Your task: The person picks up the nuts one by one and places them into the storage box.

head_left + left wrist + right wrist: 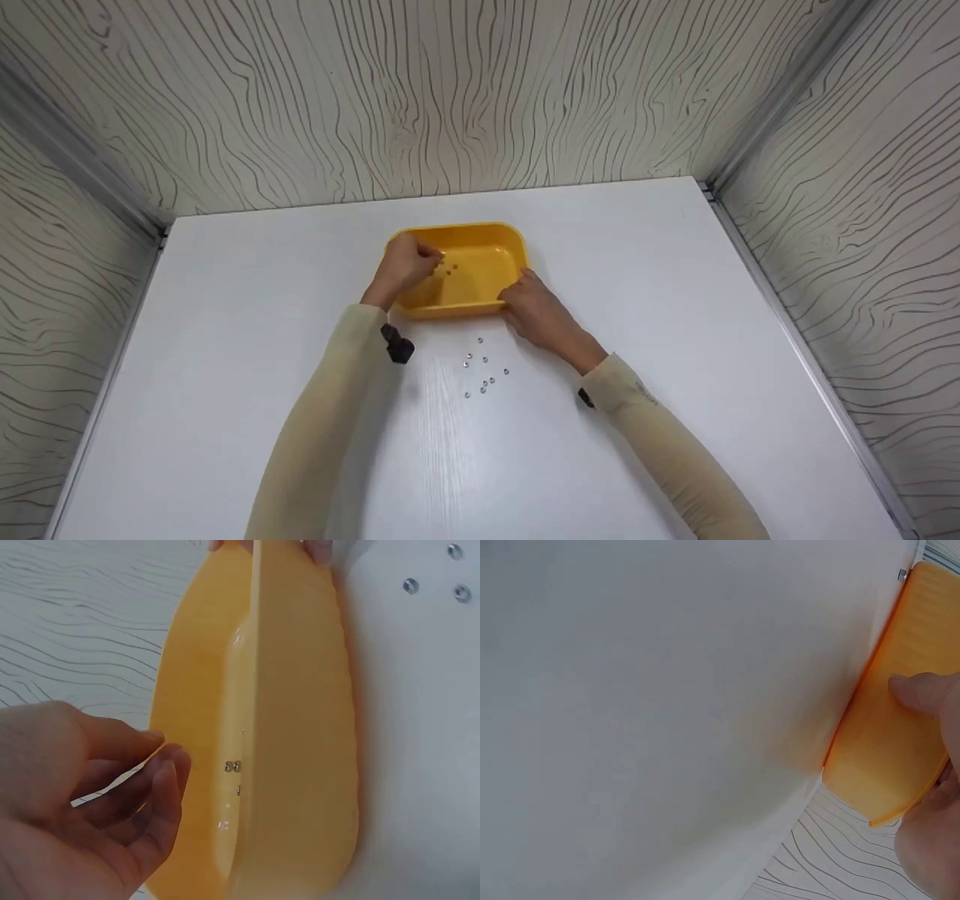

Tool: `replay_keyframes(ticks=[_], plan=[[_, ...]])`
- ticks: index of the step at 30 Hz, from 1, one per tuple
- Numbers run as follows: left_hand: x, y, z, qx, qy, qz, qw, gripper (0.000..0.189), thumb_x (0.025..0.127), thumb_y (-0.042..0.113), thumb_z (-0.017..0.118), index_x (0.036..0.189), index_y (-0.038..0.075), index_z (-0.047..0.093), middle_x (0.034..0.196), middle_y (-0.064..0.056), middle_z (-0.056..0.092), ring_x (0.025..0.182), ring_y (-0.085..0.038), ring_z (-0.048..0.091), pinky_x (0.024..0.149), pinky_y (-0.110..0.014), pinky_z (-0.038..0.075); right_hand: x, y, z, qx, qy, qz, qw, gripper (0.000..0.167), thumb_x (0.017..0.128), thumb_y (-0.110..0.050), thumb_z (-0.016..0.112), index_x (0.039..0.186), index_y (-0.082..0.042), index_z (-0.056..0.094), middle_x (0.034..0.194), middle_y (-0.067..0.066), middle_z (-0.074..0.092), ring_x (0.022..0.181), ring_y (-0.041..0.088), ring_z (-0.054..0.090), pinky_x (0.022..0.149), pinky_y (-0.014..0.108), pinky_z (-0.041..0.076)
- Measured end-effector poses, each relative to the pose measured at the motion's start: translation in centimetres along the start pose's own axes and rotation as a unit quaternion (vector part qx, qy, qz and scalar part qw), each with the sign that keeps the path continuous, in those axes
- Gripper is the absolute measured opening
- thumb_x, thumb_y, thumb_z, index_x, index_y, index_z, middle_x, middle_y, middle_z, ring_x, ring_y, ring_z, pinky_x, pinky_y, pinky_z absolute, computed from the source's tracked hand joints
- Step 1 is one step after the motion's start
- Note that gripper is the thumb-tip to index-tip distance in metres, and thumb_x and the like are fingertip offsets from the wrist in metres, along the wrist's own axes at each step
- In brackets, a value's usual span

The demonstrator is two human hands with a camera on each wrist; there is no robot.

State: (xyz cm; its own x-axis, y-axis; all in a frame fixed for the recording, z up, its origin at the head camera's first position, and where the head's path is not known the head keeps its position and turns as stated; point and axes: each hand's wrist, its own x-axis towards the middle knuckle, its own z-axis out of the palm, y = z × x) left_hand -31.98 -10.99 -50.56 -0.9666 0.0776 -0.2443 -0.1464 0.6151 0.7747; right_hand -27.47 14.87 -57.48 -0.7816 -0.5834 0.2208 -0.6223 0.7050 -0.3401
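Observation:
A yellow plastic tray (480, 289) with raised walls sits on the white table. Over its left side hangs my left hand (405, 264), fingers curled and the thumb tip close to the fingertips. In the left wrist view the left hand (97, 795) shows no clear object, though something tiny could be hidden between the fingertips. Several small metal nuts (448, 273) lie on the tray floor just below them. My right hand (541, 311) grips the tray's near right corner, its thumb (919, 692) pressed on the outer wall.
Several more small metal nuts (484, 383) are scattered on the white table (225, 337) in front of the tray, between the forearms. Wood-grain patterned panels (450, 97) rise behind the table and along both sides, with metal rails (810, 375) at the edges.

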Motion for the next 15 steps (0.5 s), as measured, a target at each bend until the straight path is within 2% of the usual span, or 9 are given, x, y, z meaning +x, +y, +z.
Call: replay_keyframes(ticks=[2,6,10,15], plan=[[-0.6,0.0,-0.1,0.005,-0.009,0.009,0.9999,0.023,0.101,0.016,0.066,0.113,0.0,0.079,0.108,-0.014,0.076,0.084,-0.018,0.062,0.072,-0.024,0.052,-0.1,0.0,0.0,0.001,0.0,0.001,1.0,0.009,0.098,-0.008,0.071,0.106,-0.005,0.074,0.104,0.008,0.078,0.112,0.028,0.066,0.128,0.05,0.034],[-2.0,0.1,0.0,0.019,-0.018,0.045,0.9986,0.022,0.101,0.016,0.066,0.11,0.001,0.079,0.104,-0.013,0.076,0.083,-0.019,0.062,0.075,-0.026,0.055,-0.2,0.1,0.0,-0.003,0.003,0.001,1.0,0.01,0.098,-0.009,0.071,0.107,-0.007,0.074,0.105,0.007,0.078,0.114,0.027,0.066,0.129,0.049,0.031],[-3.5,0.3,0.3,0.038,-0.021,0.085,0.9955,0.022,0.1,0.015,0.067,0.114,0.003,0.08,0.107,-0.011,0.078,0.087,-0.02,0.064,0.08,-0.029,0.059,0.0,0.1,0.0,-0.002,0.0,0.004,1.0,0.011,0.099,-0.009,0.071,0.109,-0.007,0.075,0.107,0.007,0.079,0.116,0.027,0.067,0.129,0.05,0.032],[-6.2,0.5,1.4,0.058,-0.025,0.117,0.9911,0.02,0.099,0.015,0.069,0.111,0.005,0.081,0.103,-0.01,0.079,0.086,-0.021,0.066,0.08,-0.033,0.061,0.3,-0.1,0.0,0.015,-0.007,0.013,0.9998,0.016,0.1,-0.009,0.069,0.113,-0.005,0.076,0.114,0.007,0.078,0.117,0.028,0.063,0.126,0.049,0.036]])
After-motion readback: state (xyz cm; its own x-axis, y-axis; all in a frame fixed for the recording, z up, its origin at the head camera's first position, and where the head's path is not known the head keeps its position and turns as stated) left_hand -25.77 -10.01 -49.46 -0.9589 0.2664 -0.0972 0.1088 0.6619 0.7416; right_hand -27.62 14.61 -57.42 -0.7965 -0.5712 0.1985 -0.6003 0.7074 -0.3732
